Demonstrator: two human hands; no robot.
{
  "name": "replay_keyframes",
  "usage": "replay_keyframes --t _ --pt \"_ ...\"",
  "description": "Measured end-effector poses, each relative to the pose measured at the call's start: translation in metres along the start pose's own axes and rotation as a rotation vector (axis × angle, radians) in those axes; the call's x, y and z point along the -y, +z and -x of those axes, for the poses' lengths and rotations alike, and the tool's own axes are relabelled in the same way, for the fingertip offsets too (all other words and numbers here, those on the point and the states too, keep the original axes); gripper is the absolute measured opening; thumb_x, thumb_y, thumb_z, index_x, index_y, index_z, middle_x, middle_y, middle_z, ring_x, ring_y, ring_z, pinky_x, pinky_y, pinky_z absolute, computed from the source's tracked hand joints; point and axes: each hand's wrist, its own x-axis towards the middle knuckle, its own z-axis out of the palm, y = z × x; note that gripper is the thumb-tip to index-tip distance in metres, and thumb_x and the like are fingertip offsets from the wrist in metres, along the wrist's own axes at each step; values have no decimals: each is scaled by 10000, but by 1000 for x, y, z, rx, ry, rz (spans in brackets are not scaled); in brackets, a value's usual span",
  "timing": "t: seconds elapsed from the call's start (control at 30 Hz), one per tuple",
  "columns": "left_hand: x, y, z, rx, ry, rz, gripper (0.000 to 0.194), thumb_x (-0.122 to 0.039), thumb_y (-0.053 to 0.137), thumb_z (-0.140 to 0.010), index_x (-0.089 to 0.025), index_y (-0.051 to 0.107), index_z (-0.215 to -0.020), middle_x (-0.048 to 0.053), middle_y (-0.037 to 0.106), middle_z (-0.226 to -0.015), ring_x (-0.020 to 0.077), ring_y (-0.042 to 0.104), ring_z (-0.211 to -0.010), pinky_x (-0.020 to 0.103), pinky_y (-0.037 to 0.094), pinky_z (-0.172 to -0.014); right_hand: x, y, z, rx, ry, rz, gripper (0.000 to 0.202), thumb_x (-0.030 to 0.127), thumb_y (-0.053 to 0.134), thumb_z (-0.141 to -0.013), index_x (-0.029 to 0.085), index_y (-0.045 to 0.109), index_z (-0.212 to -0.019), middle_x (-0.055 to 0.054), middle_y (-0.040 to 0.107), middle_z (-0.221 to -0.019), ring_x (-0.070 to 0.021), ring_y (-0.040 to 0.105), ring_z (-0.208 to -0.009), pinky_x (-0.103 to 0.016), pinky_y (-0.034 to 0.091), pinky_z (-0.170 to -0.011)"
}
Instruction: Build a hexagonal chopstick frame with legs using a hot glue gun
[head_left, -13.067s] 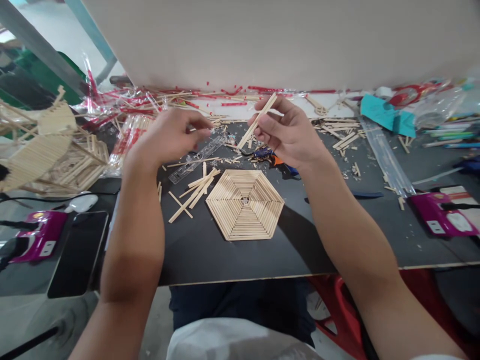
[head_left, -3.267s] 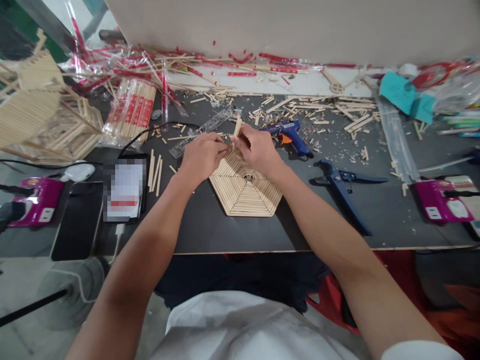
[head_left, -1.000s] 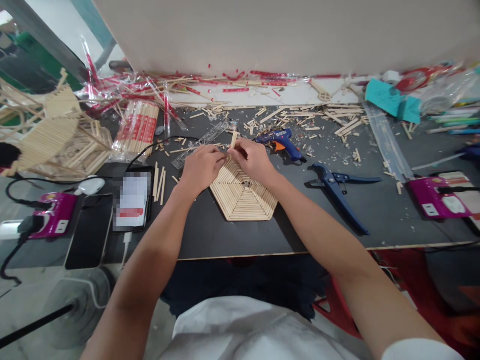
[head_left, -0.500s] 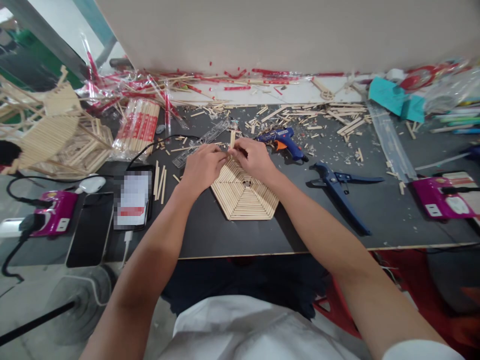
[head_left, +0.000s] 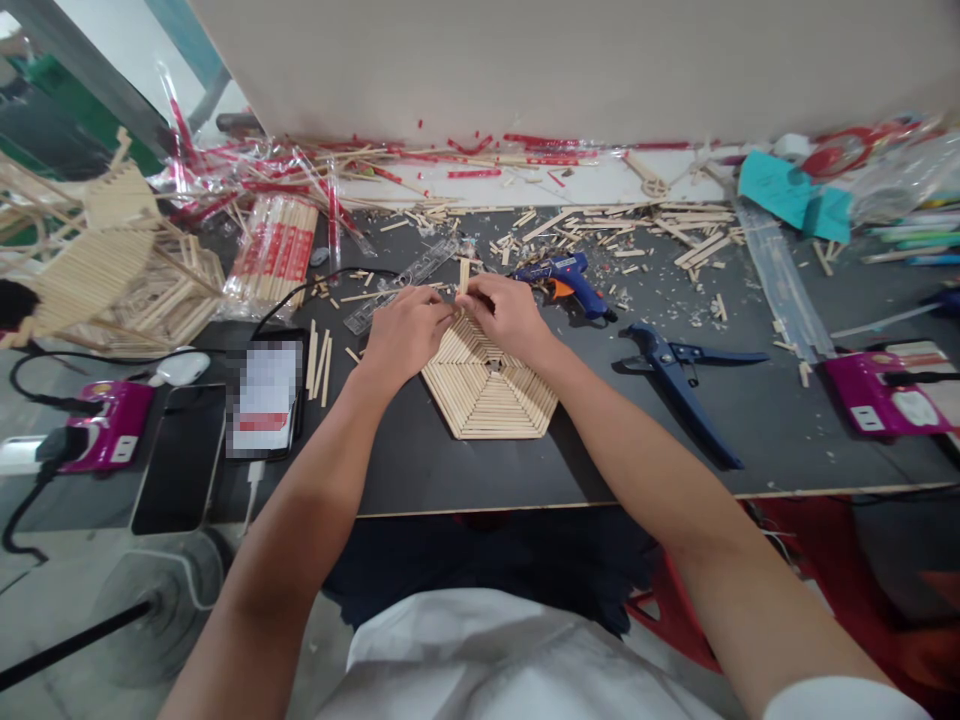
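Observation:
A flat hexagonal panel of wooden sticks [head_left: 499,405], laid in rings round a small hole, lies on the dark table before me. At its far left corner a short, pale wooden stick piece [head_left: 464,274] stands up from the edge. My right hand [head_left: 504,315] pinches this piece near its base, thumb and fingers pressed together. From the other side, my left hand [head_left: 409,328] is closed, with its fingertips meeting the right ones at the base. The exact finger contact is hidden. Just beyond my right hand rests a blue glue gun [head_left: 564,284] with an orange trigger.
Blue cutters [head_left: 679,385] lie at right. Stick offcuts [head_left: 555,232] litter the table's back. Left are loose sticks [head_left: 320,365], a lit phone [head_left: 264,395], a dark phone [head_left: 180,455], packed stick bundles [head_left: 271,250] and a stick-built structure [head_left: 112,270]. Purple power strips [head_left: 874,395] sit right.
Almost nothing differs. Both hands stay at the panel's far left corner, with the short wooden stick piece upright between them.

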Motion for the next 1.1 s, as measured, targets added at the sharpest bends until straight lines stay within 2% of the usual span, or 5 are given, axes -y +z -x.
replay_keyframes --t 0.27,0.5,0.67,1.1 --pt "-3 -2 0 15 -16 4 325 -290 492 -1066 -209 803 -1110 115 749 -1157 294 647 -1094 404 540 -858 1 0 0 13 25 5 544 692 380 -1038 233 536 -790 -48 606 -775 -189 535 -738 -340 438 -755" --pt "-2 -2 -1 12 -7 -4 314 -284 501 -1069 -211 803 -1117 107 750 -1146 286 657 -1091 385 543 -847 -1 0 0 3 7 -4 381 517 467 -1034 228 543 -799 -32 590 -763 -174 526 -728 -328 432 -746" --pt "-3 -4 0 11 -11 -9 315 -284 499 -1069 -212 804 -1104 109 755 -1152 288 657 -1096 387 546 -837 -2 1 0 4 22 -1 337 480 502 -1015 229 545 -792 -28 589 -756 -174 519 -718 -328 426 -729" --pt "-3 -3 0 12 -14 -6 312 -265 498 -1062 -211 803 -1104 109 753 -1140 297 649 -1092 400 535 -831 0 -1 -1 2 32 -19 590 746 400 -1005 227 554 -773 -25 582 -722 -164 487 -671 -320 417 -700"
